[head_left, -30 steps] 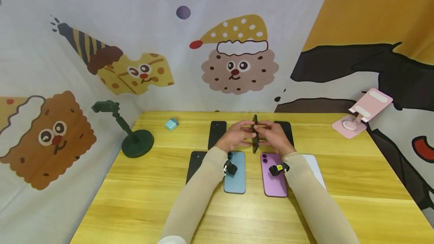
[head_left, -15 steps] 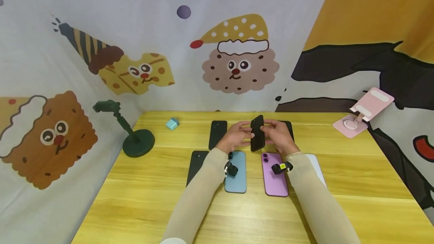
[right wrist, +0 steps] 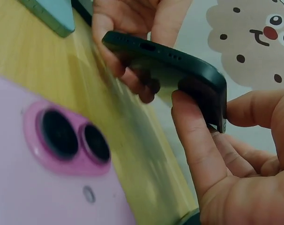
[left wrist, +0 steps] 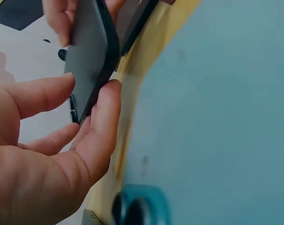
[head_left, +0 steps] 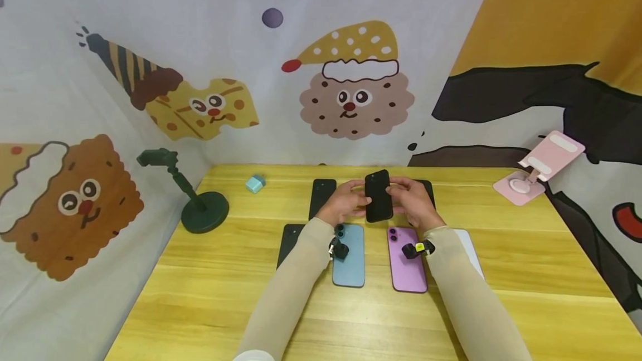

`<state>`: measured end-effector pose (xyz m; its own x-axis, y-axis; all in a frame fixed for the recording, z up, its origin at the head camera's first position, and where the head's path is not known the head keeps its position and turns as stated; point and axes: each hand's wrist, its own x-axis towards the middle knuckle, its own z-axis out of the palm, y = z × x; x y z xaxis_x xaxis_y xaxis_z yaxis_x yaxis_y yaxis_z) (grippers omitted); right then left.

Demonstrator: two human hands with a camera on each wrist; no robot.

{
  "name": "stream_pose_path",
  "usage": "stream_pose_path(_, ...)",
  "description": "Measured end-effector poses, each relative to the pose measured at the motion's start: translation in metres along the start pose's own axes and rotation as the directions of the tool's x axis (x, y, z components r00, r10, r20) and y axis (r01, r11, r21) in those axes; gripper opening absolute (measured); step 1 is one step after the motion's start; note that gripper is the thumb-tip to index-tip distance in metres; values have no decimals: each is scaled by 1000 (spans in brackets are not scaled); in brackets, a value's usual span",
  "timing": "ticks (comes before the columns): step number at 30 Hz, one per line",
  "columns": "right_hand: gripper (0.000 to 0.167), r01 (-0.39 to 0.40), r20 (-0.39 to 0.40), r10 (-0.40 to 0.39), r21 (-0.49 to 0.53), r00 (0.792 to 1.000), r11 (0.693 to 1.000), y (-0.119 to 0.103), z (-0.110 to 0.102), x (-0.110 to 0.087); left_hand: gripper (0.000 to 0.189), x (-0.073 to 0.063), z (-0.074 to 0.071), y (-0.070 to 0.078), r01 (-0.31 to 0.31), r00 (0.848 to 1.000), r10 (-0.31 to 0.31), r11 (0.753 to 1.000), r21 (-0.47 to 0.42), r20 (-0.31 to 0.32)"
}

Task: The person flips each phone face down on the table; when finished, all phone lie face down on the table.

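A black phone (head_left: 378,196) is raised over the back of the table between my two hands, its back with the camera lenses facing me. My left hand (head_left: 343,205) holds its left edge between thumb and fingers. Along the opposite edge, my right hand (head_left: 415,205) pinches it the same way. The right wrist view shows the charging port on the bottom edge of this phone (right wrist: 170,61). Below the hands lie a light blue phone (head_left: 349,266) and a purple phone (head_left: 408,272), both backs up. Behind the right forearm, a white phone (head_left: 470,249) is partly covered.
Black phones lie beside the left hand (head_left: 320,196), by the left forearm (head_left: 290,241) and behind the right hand (head_left: 428,189). A dark green stand (head_left: 203,213) and a small light blue block (head_left: 255,184) stand left; a pink phone stand (head_left: 551,155) is at right.
The held phone has turned from edge-on to showing its back, and has shifted slightly left. Both hands keep hold of it; the other phones stay put.
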<state>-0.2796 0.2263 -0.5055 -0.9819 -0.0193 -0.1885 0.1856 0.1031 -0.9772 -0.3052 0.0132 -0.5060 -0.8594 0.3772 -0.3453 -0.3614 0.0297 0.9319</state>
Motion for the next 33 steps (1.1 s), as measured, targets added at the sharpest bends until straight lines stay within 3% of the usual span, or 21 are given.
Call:
stream_pose_path(14,59,-62,47,68,-130,997,990,5,-6,4,69,-2,-5,1,-19,996,29,992,122,-83)
stream_pose_path(22,58,-45,53,55,-188,997,981,10,-2,9,67,-2,-4,2,-4,992,25,987,163,-126)
stream_pose_path(33,63,-29,33,41,-308,999,951,11,0,7,72,0,-5,0,-3,990,29,983,185,-140)
